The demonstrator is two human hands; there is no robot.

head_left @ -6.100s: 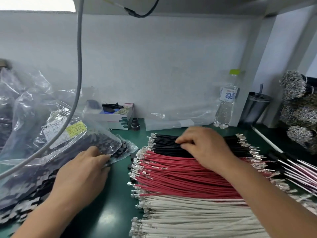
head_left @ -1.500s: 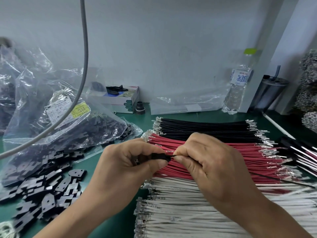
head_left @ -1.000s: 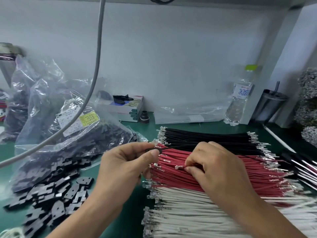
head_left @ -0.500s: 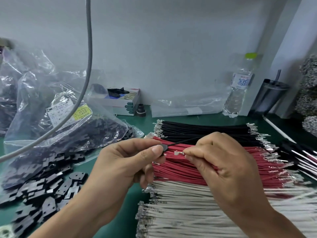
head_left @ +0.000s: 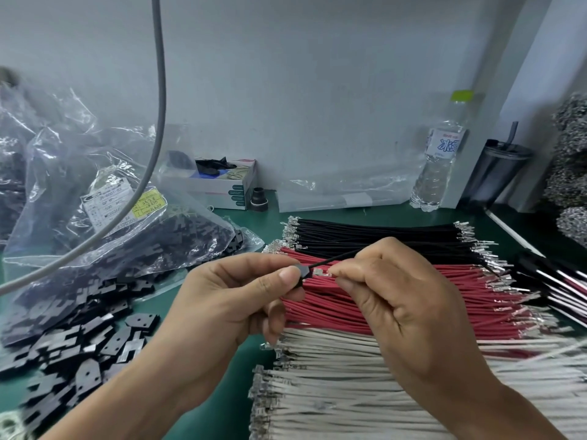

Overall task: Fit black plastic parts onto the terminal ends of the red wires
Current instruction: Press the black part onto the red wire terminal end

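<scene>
Left hand (head_left: 222, 300) is pinching a small black plastic part (head_left: 304, 270) between thumb and forefinger, with a black wire (head_left: 336, 259) already running out of it. Right hand (head_left: 406, 300) pinches a silver terminal (head_left: 320, 273) just beside the part (can't tell which wire it belongs to, the fingers hide it). Both hover over the red wires (head_left: 428, 300) on the green bench (head_left: 203, 265), loose black parts (head_left: 79, 350) lying to the left.

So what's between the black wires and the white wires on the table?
The red wires, in a band side by side with the black wires behind and the white wires in front, seen in the head view.
</scene>
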